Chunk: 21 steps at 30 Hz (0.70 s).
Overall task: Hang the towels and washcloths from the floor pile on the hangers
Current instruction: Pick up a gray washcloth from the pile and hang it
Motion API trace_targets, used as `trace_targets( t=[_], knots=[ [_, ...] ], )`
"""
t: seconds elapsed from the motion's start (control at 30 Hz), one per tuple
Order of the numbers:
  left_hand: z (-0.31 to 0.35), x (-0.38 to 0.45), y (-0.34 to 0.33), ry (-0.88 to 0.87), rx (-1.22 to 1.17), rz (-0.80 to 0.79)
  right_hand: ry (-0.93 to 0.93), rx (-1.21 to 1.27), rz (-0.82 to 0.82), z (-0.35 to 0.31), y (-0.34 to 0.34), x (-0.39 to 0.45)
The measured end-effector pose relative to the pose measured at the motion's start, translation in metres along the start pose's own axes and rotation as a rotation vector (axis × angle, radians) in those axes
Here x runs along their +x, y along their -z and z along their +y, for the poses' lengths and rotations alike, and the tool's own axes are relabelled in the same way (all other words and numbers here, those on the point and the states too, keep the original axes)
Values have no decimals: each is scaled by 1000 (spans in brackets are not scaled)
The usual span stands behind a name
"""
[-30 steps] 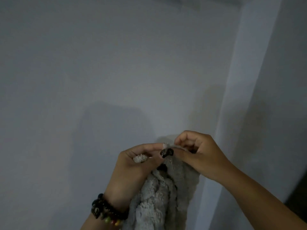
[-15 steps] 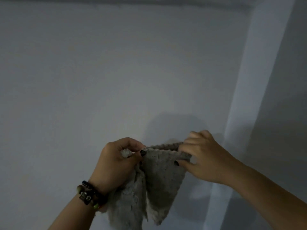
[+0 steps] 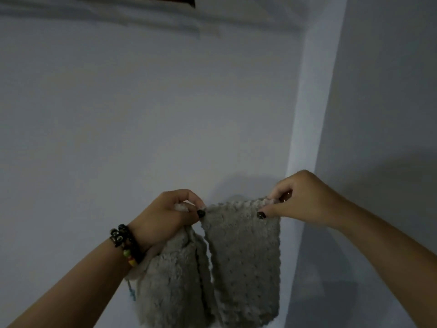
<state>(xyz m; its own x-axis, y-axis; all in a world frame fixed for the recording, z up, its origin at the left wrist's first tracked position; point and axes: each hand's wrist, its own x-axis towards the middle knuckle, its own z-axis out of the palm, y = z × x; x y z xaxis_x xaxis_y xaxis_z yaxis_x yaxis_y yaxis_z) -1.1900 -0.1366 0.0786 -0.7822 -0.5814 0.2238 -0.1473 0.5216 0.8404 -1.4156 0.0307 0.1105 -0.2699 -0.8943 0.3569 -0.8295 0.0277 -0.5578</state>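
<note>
— What is the big thing here?
— The wall (image 3: 142,114), pale and bare, with a corner (image 3: 307,114) at the right and a ledge (image 3: 118,17) high above. No hanger shows, and the floor pile is out of view.
— So there is room to move?
— Plenty to the left and upward. At the right the corner is near, so I think the right elbow should stay in.
— And the towel (image 3: 243,256)?
— Grey, held up in front of the wall. Its top edge is stretched between both hands, the rest hangs down in two folds.
— How are the hands?
— The left hand (image 3: 170,214), with a bracelet (image 3: 125,242), pinches the one top corner. The right hand (image 3: 300,202) pinches the other, thumb and fingers closed on the cloth.
— What does this step need?
— In my view, keep the edge tight and level, and shake the left fold open before seeking a hanger.
</note>
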Motion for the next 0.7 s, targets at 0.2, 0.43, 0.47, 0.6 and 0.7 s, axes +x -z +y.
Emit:
trace_targets(
  t=[0.2, 0.43, 0.47, 0.6, 0.7],
  knots=[
    [16, 12, -14, 13, -90, -94, -42, -32, 116, 8, 18, -7],
    [55, 19, -14, -176, 55, 101, 67, -458, 371, -5, 22, -15],
    [62, 19, -14, -202, 53, 131, 41, -526, 435, -7, 25, -14],
    [87, 21, -15, -312, 32, 263, -97, -207, 625, -18, 25, -9],
    [107, 20, -13, -378, 32, 321, -124, 596, 627, -42, 18, -6]
  ],
)
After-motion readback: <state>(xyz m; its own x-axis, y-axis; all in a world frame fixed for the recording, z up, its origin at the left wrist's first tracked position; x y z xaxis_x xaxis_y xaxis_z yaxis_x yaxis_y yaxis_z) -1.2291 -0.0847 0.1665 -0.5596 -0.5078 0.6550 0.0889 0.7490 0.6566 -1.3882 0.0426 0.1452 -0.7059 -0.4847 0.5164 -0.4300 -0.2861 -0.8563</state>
